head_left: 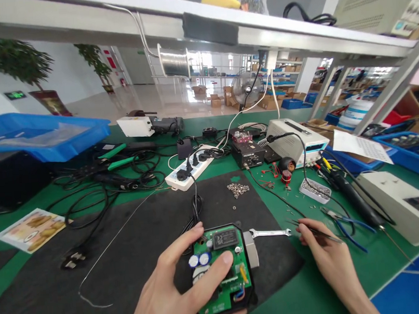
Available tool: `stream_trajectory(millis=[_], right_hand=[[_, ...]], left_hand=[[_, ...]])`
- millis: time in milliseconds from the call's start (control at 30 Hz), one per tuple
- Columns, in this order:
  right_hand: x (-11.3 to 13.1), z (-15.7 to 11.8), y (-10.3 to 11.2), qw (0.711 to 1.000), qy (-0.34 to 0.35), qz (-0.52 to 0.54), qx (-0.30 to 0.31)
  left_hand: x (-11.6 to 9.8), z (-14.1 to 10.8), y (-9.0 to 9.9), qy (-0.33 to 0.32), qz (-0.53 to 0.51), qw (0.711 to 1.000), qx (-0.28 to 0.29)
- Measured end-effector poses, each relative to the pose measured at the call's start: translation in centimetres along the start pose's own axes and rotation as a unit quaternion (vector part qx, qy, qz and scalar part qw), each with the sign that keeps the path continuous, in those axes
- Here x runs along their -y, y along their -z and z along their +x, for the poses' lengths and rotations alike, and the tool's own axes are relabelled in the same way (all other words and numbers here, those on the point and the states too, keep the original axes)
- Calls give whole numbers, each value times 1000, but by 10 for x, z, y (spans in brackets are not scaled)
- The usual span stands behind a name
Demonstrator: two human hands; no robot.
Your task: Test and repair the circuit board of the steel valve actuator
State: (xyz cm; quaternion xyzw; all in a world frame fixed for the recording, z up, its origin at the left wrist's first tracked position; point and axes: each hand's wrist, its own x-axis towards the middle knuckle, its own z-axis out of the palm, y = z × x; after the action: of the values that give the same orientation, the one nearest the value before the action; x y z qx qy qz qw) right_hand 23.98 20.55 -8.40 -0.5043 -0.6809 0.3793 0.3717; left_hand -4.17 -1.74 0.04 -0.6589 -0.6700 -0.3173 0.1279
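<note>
My left hand point(182, 275) is wrapped round a green circuit board point(216, 304) set in a black housing, its thumb lying across the board. On the board are a black relay-like block, two blue-rimmed capacitors and a few coloured wires. A grey block sticks out of the housing's right side. Thin dark tweezers point(322, 234) are pinched in my right hand point(328, 254), tips pointing left over the green bench. Between the hands lies an open-end wrench point(271, 233). Blue-handled pliers point(349, 230) rest just beyond my right hand.
Small nuts point(238, 189) are piled on the black mat point(130, 260). Behind them stand a power strip point(190, 168), a soldering station point(248, 153) and a bench power supply point(297, 140). A tray of screws point(315, 190) sits at right. Tangled cables point(138, 170) fill the left; a shelf point(119, 19) hangs overhead.
</note>
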Motion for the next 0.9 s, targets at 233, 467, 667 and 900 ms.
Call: stream_trajectory(millis=[233,467,667,900], right_hand=[[10,2,2,998,-43,47,-20],[15,5,3,996,-52,75,-26],[16,5,5,995,-48,87,-18],[14,6,5,994,-52,98,-10]], left_hand=[[3,2,-7,16,-22,1000,-11],[9,-1,-7,8,2,1000,13],[10,1,-8,5,2,1000,5],[6,3,-12,23,-28,999,-12]])
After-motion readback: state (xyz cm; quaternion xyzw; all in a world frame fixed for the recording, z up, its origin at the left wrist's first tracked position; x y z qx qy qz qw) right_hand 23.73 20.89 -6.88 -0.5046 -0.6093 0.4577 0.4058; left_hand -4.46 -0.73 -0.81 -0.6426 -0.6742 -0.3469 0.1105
